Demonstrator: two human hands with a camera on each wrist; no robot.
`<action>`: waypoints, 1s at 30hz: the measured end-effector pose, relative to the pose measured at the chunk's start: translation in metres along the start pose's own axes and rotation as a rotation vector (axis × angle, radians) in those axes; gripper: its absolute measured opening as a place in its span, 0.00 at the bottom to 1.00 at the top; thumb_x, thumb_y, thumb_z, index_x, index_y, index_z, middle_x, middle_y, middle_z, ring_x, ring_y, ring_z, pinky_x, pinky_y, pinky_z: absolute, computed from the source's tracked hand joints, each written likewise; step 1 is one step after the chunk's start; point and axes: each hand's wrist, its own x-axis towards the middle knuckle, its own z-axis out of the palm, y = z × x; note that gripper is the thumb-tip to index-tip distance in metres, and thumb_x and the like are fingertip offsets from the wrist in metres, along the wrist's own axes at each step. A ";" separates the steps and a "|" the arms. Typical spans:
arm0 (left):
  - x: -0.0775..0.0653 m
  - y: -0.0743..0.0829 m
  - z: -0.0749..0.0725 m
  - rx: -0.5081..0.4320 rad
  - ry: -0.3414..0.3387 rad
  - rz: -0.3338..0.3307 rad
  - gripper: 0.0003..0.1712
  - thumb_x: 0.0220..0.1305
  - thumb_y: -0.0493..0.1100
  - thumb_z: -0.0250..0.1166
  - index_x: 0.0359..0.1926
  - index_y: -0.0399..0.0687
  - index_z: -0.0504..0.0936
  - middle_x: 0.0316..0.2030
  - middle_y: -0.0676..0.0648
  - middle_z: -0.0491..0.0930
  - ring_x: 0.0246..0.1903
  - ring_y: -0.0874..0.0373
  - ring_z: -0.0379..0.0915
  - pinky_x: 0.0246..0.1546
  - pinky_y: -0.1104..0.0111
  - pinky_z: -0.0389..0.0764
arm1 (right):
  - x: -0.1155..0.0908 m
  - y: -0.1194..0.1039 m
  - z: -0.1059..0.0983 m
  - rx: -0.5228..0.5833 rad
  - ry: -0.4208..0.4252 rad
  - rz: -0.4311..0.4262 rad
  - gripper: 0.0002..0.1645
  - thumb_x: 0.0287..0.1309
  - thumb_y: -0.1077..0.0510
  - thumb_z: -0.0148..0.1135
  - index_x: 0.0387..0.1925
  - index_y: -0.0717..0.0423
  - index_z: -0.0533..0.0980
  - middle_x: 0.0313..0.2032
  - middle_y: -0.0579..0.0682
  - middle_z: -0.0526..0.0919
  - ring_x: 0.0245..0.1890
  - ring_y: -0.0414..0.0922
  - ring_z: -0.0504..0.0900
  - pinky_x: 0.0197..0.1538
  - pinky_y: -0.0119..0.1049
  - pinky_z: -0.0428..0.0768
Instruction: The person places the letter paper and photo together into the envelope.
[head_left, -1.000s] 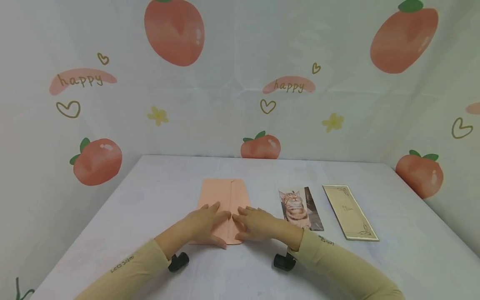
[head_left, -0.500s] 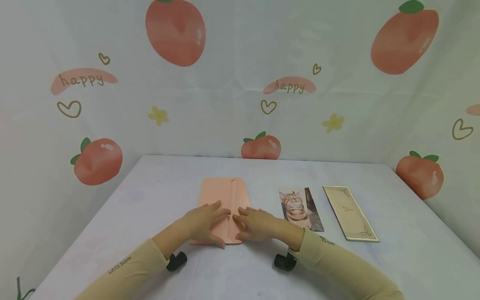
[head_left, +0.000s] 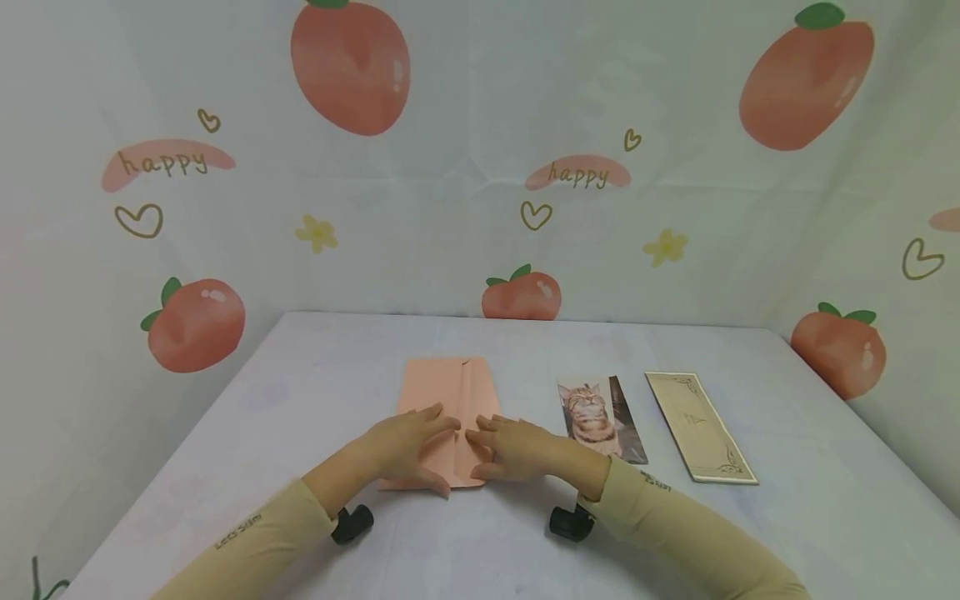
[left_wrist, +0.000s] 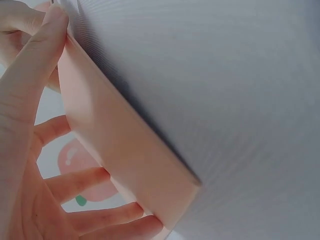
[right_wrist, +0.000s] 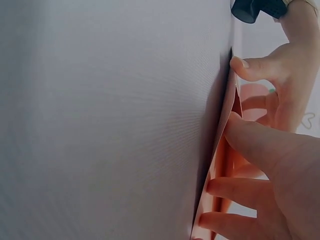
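Observation:
A salmon-pink paper envelope or folded sheet [head_left: 435,383] lies on the white table, with a long crease running up its right half. My left hand [head_left: 411,448] rests on its near left part, fingers spread and fingertips on the paper. In the left wrist view the left thumb [left_wrist: 45,50] is at the paper's near edge. From the other side my right hand [head_left: 517,450] touches the near right part with extended fingers. In the right wrist view a raised fold of the paper [right_wrist: 227,107] stands beside the right thumb [right_wrist: 245,132], with a gap along it.
Right of the pink paper lies a photo card of a cat [head_left: 592,417], close to my right wrist. Farther right is a narrow beige card [head_left: 701,427] with a dark border and corner ornaments. A fruit-printed cloth [head_left: 420,208] hangs behind the table [head_left: 315,350].
My left hand has shifted very slightly to the left on the paper. The right hand and the two cards have stayed where they were.

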 end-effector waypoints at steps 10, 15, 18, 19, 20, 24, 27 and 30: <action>0.000 -0.001 0.000 0.009 -0.004 0.024 0.48 0.41 0.68 0.69 0.62 0.53 0.66 0.65 0.33 0.62 0.61 0.36 0.65 0.56 0.44 0.71 | -0.002 0.001 -0.001 0.014 0.030 -0.010 0.35 0.60 0.40 0.56 0.63 0.53 0.67 0.67 0.56 0.65 0.68 0.52 0.63 0.66 0.51 0.67; 0.001 -0.001 0.000 0.017 -0.001 0.035 0.47 0.41 0.68 0.69 0.61 0.53 0.67 0.65 0.32 0.63 0.61 0.36 0.66 0.56 0.44 0.72 | -0.003 0.004 -0.003 0.054 0.086 -0.030 0.31 0.59 0.43 0.58 0.59 0.55 0.71 0.62 0.57 0.71 0.65 0.52 0.67 0.65 0.52 0.68; 0.001 -0.001 0.000 0.018 0.004 0.042 0.47 0.41 0.68 0.70 0.61 0.54 0.67 0.65 0.32 0.63 0.60 0.36 0.67 0.55 0.45 0.72 | -0.005 0.010 -0.002 0.094 0.145 -0.051 0.29 0.59 0.46 0.59 0.57 0.57 0.72 0.58 0.56 0.75 0.62 0.51 0.71 0.62 0.49 0.71; 0.000 -0.001 0.000 0.018 0.005 0.044 0.46 0.41 0.68 0.69 0.60 0.54 0.67 0.65 0.32 0.63 0.60 0.36 0.67 0.55 0.45 0.73 | -0.007 0.012 -0.003 0.111 0.166 -0.059 0.28 0.59 0.47 0.58 0.56 0.57 0.73 0.57 0.56 0.76 0.61 0.51 0.72 0.62 0.48 0.72; 0.000 -0.001 -0.001 0.017 0.003 0.044 0.46 0.41 0.68 0.69 0.60 0.54 0.67 0.65 0.32 0.63 0.60 0.36 0.67 0.55 0.45 0.73 | -0.008 0.015 -0.003 0.129 0.187 -0.068 0.27 0.59 0.48 0.58 0.56 0.59 0.73 0.56 0.55 0.77 0.60 0.51 0.73 0.61 0.47 0.73; 0.000 0.001 -0.002 0.009 -0.010 0.042 0.47 0.41 0.68 0.69 0.60 0.54 0.67 0.65 0.32 0.63 0.60 0.36 0.67 0.55 0.46 0.73 | -0.014 0.025 -0.003 0.199 0.260 -0.088 0.24 0.60 0.51 0.58 0.54 0.61 0.74 0.53 0.55 0.79 0.57 0.52 0.75 0.59 0.47 0.74; 0.001 0.001 -0.002 -0.001 -0.018 0.033 0.47 0.41 0.68 0.69 0.61 0.55 0.67 0.65 0.32 0.62 0.60 0.36 0.66 0.56 0.45 0.72 | -0.019 0.032 -0.004 0.240 0.301 -0.080 0.24 0.61 0.51 0.58 0.54 0.61 0.74 0.53 0.56 0.79 0.56 0.53 0.76 0.58 0.48 0.74; 0.001 0.001 -0.002 -0.007 -0.020 0.025 0.47 0.41 0.68 0.69 0.61 0.55 0.67 0.66 0.33 0.62 0.61 0.36 0.66 0.56 0.45 0.72 | -0.025 0.038 -0.004 0.284 0.331 -0.053 0.24 0.61 0.51 0.58 0.55 0.61 0.73 0.54 0.56 0.78 0.57 0.54 0.75 0.58 0.49 0.74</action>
